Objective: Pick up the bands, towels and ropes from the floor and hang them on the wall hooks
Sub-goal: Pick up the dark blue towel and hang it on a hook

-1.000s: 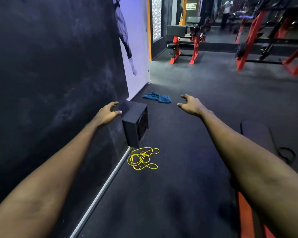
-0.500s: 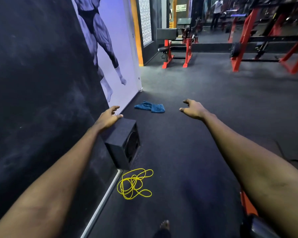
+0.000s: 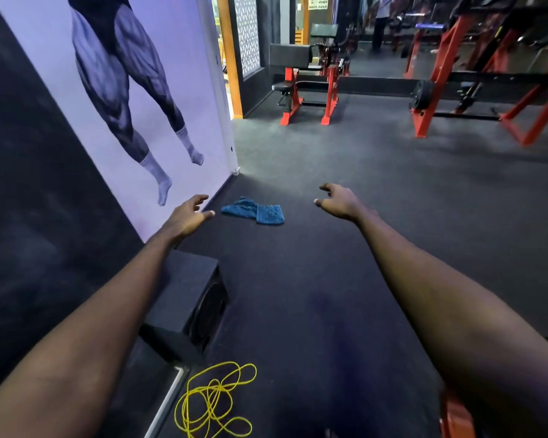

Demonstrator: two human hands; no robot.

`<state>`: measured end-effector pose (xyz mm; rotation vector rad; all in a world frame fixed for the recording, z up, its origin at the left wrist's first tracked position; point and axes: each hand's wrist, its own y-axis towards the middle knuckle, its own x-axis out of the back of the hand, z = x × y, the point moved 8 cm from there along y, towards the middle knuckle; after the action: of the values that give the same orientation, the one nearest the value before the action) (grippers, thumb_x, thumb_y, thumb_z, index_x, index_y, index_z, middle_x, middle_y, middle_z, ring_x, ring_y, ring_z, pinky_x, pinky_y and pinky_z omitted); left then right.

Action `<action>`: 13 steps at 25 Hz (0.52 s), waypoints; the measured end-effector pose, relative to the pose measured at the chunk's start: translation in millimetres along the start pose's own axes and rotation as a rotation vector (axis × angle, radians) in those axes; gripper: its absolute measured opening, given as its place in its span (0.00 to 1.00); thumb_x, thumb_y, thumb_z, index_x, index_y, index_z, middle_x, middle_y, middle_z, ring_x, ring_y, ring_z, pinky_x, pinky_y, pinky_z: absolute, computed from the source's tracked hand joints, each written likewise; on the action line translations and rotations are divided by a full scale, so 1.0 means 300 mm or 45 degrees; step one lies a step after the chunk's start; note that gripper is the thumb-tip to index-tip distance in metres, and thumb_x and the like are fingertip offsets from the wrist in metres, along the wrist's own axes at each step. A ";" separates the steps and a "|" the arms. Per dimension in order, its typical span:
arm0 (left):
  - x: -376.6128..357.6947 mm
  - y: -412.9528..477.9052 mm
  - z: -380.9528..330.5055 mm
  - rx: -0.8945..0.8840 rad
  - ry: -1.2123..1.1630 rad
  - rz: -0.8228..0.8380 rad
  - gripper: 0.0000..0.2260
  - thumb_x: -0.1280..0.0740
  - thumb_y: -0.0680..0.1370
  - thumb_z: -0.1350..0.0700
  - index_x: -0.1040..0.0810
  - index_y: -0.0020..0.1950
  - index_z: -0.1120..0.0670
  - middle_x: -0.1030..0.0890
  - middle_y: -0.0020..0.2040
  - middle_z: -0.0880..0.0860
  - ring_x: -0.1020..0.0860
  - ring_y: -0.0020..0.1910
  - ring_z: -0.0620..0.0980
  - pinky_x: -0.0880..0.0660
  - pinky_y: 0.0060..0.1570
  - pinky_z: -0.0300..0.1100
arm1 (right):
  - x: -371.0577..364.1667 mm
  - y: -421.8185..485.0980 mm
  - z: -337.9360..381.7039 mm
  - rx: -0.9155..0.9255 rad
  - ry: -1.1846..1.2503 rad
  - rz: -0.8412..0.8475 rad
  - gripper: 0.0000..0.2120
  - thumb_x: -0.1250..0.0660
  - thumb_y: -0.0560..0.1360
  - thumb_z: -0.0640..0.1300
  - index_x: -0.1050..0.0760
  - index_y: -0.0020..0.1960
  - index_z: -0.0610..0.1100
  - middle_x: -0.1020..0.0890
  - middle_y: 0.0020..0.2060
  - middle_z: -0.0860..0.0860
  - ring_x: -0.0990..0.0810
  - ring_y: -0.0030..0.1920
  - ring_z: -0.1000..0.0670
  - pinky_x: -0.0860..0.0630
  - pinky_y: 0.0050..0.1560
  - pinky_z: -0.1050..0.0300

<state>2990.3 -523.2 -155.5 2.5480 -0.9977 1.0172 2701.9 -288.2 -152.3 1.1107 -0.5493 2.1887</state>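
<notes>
A crumpled blue towel lies on the dark gym floor ahead, close to the left wall. A tangled yellow rope lies on the floor near my feet, beside the wall's base. My left hand is stretched forward just left of the towel, fingers apart and empty. My right hand reaches forward to the towel's right, also spread and holding nothing. No wall hooks are in view.
A black speaker box stands against the left wall between rope and towel. The wall carries a large poster. Red exercise machines and a red rack stand at the back. A red bench edge shows bottom right.
The view has advanced along the wall: the towel is closer, the speaker box and rope have slid down and nearer. Both hands stay open and outstretched.
</notes>
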 end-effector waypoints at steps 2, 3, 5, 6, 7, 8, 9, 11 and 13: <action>-0.049 0.203 0.001 0.035 -0.005 -0.014 0.24 0.32 0.77 0.52 0.31 0.73 0.49 0.29 0.73 0.51 0.30 0.70 0.50 0.34 0.61 0.41 | 0.028 0.233 -0.043 0.023 -0.014 0.005 0.28 0.33 0.77 0.51 0.33 0.74 0.43 0.27 0.71 0.43 0.28 0.70 0.42 0.31 0.69 0.52; -0.083 0.301 0.008 0.053 -0.009 -0.011 0.25 0.32 0.77 0.53 0.32 0.73 0.49 0.29 0.73 0.51 0.30 0.70 0.50 0.34 0.61 0.41 | 0.033 0.352 -0.066 0.044 -0.033 0.016 0.28 0.33 0.77 0.50 0.33 0.74 0.43 0.27 0.71 0.43 0.28 0.70 0.42 0.32 0.69 0.52; -0.136 0.491 0.014 0.091 -0.018 -0.017 0.25 0.32 0.77 0.53 0.32 0.73 0.50 0.29 0.73 0.51 0.29 0.70 0.50 0.34 0.60 0.41 | 0.049 0.588 -0.103 0.061 -0.039 0.037 0.27 0.33 0.78 0.48 0.33 0.74 0.42 0.27 0.71 0.43 0.29 0.71 0.42 0.33 0.68 0.53; -0.152 0.580 0.012 0.120 -0.018 -0.030 0.24 0.32 0.77 0.52 0.31 0.73 0.50 0.29 0.73 0.51 0.29 0.69 0.50 0.34 0.60 0.41 | 0.055 0.700 -0.113 0.071 -0.045 0.056 0.27 0.33 0.78 0.48 0.33 0.74 0.42 0.27 0.71 0.43 0.29 0.71 0.42 0.32 0.68 0.53; -0.163 0.659 0.008 0.142 -0.018 -0.044 0.24 0.32 0.77 0.52 0.31 0.73 0.50 0.29 0.73 0.51 0.29 0.69 0.50 0.34 0.59 0.41 | 0.060 0.803 -0.113 0.091 -0.054 0.085 0.27 0.33 0.78 0.48 0.33 0.74 0.41 0.28 0.71 0.42 0.28 0.70 0.42 0.32 0.68 0.53; -0.175 0.733 0.007 0.160 -0.007 -0.049 0.24 0.32 0.77 0.51 0.31 0.73 0.50 0.29 0.72 0.51 0.29 0.69 0.50 0.34 0.59 0.41 | 0.058 0.901 -0.115 0.105 -0.069 0.116 0.27 0.33 0.78 0.47 0.33 0.74 0.41 0.28 0.71 0.42 0.28 0.70 0.42 0.32 0.69 0.52; -0.184 0.826 0.003 0.183 -0.007 -0.059 0.24 0.32 0.77 0.51 0.31 0.73 0.49 0.28 0.72 0.51 0.29 0.69 0.50 0.34 0.59 0.41 | 0.067 1.016 -0.115 0.112 -0.070 0.133 0.27 0.33 0.77 0.47 0.33 0.74 0.41 0.28 0.71 0.41 0.29 0.70 0.42 0.32 0.70 0.51; -0.188 1.003 0.007 0.232 -0.019 -0.089 0.24 0.32 0.77 0.50 0.31 0.73 0.48 0.28 0.72 0.50 0.29 0.68 0.49 0.35 0.59 0.41 | 0.080 1.229 -0.100 0.126 -0.056 0.149 0.27 0.34 0.77 0.47 0.33 0.74 0.41 0.28 0.71 0.42 0.29 0.71 0.42 0.32 0.69 0.52; -0.195 1.171 0.039 0.277 -0.038 -0.104 0.25 0.32 0.76 0.49 0.31 0.73 0.47 0.28 0.72 0.49 0.29 0.68 0.49 0.34 0.58 0.41 | 0.049 1.432 -0.076 0.163 -0.114 0.192 0.26 0.34 0.78 0.46 0.33 0.74 0.41 0.28 0.71 0.42 0.29 0.71 0.42 0.33 0.68 0.54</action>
<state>2731.4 -759.9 -218.6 2.7597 -0.8227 1.1239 2388.2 -580.3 -189.4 1.2767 -0.5542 2.3399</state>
